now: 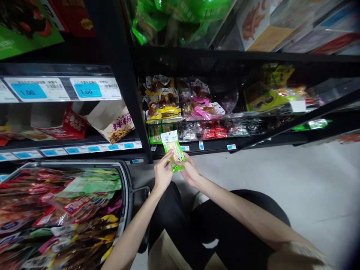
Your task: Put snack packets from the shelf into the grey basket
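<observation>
- Left hand (163, 174) pinches the low left side of a small green and white packet (174, 149). Some fingertips lie on the front; I cannot tell how the fingers behind it sit.
- Right hand (191, 171) pinches the same packet low on its right side, thumb over the front. Its back fingers are hidden.
- The packet is held up in the middle of the scene, on the near side of the low shelf (216, 147). It leans a bit, with its top to the left.
- A soft pinch looks best. The bag seems thin and shiny, so a hard squeeze might crush what is inside.
- It would help to hold it low and by the sides, so the print on the white top is easy to see.
- Green packs (155, 134) sit just behind it, to the far left. Yellow packs (164, 105) and pink packs (208, 108) are farther back.
- On the near left is a crate (128, 187) full of bags (78, 206). Its handle (140, 189) pokes out close to the left arm, so mind that arm.
</observation>
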`<state>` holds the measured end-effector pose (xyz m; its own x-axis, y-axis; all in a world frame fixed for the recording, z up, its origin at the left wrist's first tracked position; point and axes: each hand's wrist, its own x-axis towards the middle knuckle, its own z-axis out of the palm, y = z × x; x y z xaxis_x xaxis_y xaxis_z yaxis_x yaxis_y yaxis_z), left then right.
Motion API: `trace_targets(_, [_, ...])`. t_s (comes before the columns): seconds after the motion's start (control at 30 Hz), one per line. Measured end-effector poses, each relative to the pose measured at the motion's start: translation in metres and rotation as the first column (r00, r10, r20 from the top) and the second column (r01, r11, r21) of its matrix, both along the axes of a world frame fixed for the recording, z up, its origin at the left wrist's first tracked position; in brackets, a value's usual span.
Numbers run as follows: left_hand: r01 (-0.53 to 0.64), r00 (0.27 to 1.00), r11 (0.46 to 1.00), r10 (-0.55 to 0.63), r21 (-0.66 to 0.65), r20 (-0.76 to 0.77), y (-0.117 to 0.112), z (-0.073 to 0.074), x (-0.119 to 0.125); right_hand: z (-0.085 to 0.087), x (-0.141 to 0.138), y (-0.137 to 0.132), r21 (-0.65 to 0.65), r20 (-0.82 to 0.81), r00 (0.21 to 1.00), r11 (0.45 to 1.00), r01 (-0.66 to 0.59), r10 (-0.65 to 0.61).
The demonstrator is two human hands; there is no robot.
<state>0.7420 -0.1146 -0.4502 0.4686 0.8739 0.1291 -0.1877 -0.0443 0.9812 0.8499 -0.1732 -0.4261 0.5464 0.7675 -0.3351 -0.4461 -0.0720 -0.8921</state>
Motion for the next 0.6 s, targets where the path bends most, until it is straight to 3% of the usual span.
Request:
trace_targets(0.13, [-0.018,0.999,0.998,0.02,0.057,-0.033,0.001,0.003,0.001,-0.002,0.002,0.002,-0.035,-0.023,1.0,0.999,0.007,-0.007])
trace_targets(0.27, [0.018,0.986,0.985,0.011,0.171,-0.167,0.002,0.002,0.001,-0.009,0.004,0.002,-0.172,0.198,0.98,0.985,0.015,0.02])
trace_targets(0.37, [0.177,0.896,0.962,-0.071,0.206,-0.439,0.002,0.001,-0.002,-0.016,0.004,-0.001,-0.321,0.12,0.985,0.944,-0.076,0.121])
trace_targets(0.47, [0.27,0.78,0.948,-0.111,0.171,-0.615,-0.002,0.003,-0.006,-0.02,0.006,-0.004,-0.368,-0.032,0.982,0.912,-0.182,0.184])
trace_targets(0.53, [0.246,0.774,0.954,-0.089,0.169,-0.627,-0.005,0.007,-0.006,-0.018,0.009,-0.003,-0.362,0.023,0.984,0.919,-0.156,0.176])
trace_targets(0.6, [0.146,0.822,0.974,-0.02,0.175,-0.569,-0.006,0.012,-0.006,-0.015,0.014,0.001,-0.342,0.141,0.975,0.933,-0.113,0.17])
